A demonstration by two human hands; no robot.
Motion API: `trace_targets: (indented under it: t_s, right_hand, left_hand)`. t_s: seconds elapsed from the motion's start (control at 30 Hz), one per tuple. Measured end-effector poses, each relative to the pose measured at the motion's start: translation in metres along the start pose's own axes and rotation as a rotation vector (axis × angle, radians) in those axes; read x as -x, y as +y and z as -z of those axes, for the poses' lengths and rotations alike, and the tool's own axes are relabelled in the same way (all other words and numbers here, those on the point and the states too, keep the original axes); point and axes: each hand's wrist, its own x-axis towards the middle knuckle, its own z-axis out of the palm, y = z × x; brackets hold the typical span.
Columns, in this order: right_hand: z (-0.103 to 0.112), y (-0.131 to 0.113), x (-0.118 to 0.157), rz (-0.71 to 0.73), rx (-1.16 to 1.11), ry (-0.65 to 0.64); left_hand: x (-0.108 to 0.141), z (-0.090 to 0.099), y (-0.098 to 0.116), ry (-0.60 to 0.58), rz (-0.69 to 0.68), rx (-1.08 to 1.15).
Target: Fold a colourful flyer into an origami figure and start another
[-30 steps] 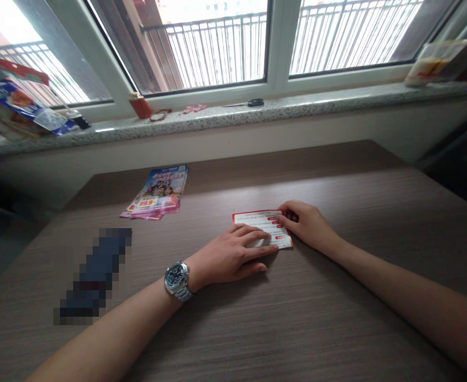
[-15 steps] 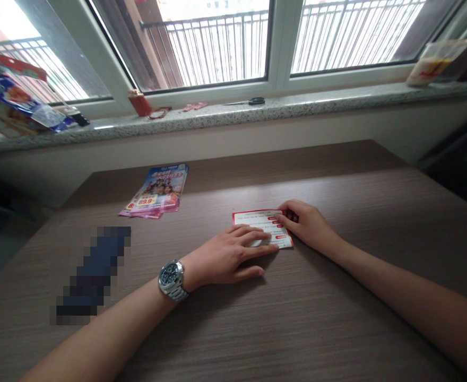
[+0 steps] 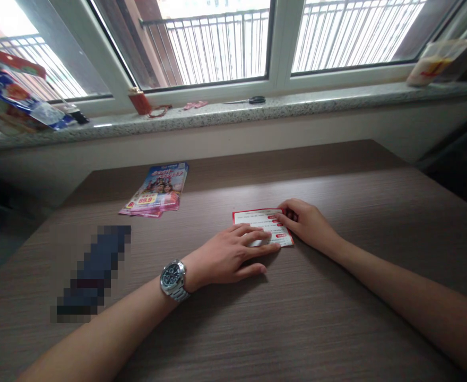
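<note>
A white leaflet (image 3: 253, 216) with a red border and red printed labels lies on the wooden table (image 3: 321, 318). My left hand (image 3: 227, 254), with a metal watch (image 3: 173, 280) on its wrist, rests across the leaflet's lower left part. Its fingers are stretched out flat and its thumb points to the right on the tabletop. At the leaflet's upper right edge, my right hand (image 3: 307, 223) has its thumb on top and its fingers curled, pinching the paper. Part of the print is hidden under my left fingers.
A stack of colourful flyers (image 3: 157, 188) lies toward the back left, with a blurred-out dark object (image 3: 96, 273) nearer me. Along the stone windowsill (image 3: 213, 115) are scissors (image 3: 253, 100), a red-brown case (image 3: 140, 102), a blue packet (image 3: 18, 101) and a clear plastic cup (image 3: 432, 66).
Almost nothing differs. My left hand has slid very slightly to the right over the leaflet, while my right hand keeps its pinch at the edge.
</note>
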Motion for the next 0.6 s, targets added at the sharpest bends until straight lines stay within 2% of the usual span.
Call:
trace_targets:
  t_s: [0.43,0.6]
  right_hand:
    - [-0.0010,-0.0013,0.0013,0.029,0.042,0.028]
    - [0.0009,-0.0010,0.0029,-0.008,-0.015,0.084]
  left_hand:
    - [0.0011,0.0011,0.0024,-0.005,0.005,0.031]
    - [0.0011,-0.0006,0.0010,0.022,-0.011,0.036]
